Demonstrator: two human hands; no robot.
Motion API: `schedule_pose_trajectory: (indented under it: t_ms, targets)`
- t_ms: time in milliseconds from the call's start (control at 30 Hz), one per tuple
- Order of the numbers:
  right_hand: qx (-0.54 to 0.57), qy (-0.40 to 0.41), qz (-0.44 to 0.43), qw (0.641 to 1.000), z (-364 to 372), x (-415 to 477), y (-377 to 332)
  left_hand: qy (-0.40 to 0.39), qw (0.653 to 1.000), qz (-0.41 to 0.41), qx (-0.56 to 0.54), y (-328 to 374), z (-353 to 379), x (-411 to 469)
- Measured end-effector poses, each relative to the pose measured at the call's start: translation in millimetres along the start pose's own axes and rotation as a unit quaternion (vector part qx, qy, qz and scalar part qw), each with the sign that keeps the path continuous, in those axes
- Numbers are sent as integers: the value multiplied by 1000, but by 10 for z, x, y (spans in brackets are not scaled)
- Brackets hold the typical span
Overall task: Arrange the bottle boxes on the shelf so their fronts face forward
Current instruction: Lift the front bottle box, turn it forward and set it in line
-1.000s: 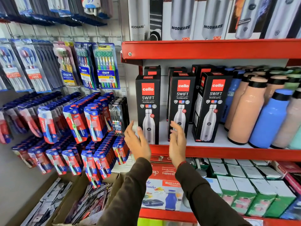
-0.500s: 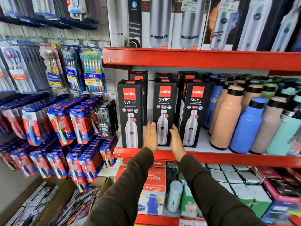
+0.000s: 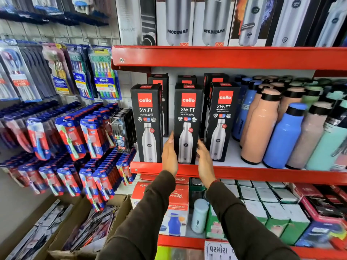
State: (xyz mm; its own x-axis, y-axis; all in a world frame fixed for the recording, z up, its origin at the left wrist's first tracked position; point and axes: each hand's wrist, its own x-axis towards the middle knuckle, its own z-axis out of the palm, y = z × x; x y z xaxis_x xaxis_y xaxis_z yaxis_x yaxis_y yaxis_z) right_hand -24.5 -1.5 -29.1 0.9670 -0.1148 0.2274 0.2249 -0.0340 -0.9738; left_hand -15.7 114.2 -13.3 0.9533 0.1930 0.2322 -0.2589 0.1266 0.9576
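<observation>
Standing at a red shelf, we are facing three black bottle boxes in its front row, with more black boxes lined up behind them at twelve o'clock. Each front box is sitting upright and closed, so its contents are hidden; only a printed steel bottle is showing. To the boxes' three o'clock, loose bottles in peach, blue and mint are crowding the same shelf. At nine o'clock, toothbrush packs are hanging on a wall rack. Below, at six o'clock, green-and-white cartons are filling the lower shelf.

We are reaching both sleeved arms upward. Our left hand, fingers straight and together, is lying flat against the left side of the middle box, in the gap beside the left box. Our right hand, fingers loosely spread and not closed on anything, is sitting at the middle box's lower right edge, before the right box; whether it is touching, we cannot tell.

All three fronts are reading "cello SWIFT". The boxes overhead are reading "MODWARE", and the toothbrush packs "Oral-B".
</observation>
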Motion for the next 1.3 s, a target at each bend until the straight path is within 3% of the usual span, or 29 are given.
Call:
schedule_pose_trajectory:
  t_ms: [500,633,700,767,867,967,1067,1167,1300]
  targets:
    - [-15,-7,-29,999,-63,-120,8,43,997,58,36,-8,56,-217]
    - [-20,50,-76,996,-162,-135,-29,144,969,173,102,-44,181,-340]
    - [-18,102,-99,990,-265,-130,-60,157,952,224,140,-14,308,-405]
    - [-27,151,-113,982,-408,-95,-71,123,941,261,175,50,480,-453]
    - [-20,184,-92,978,-650,-4,-109,4,933,308,186,87,746,-436]
    - [-14,163,-60,985,-905,144,-152,-87,945,268,165,37,1008,-331]
    - [-8,110,-1,994,-1084,343,-150,-65,989,105,84,33,1233,-167]
    - [-3,48,51,998,-1167,509,-135,-45,998,-22,33,42,1325,-2]
    - [-16,6,68,998,-1203,545,-98,-66,996,-46,37,-23,1346,59]
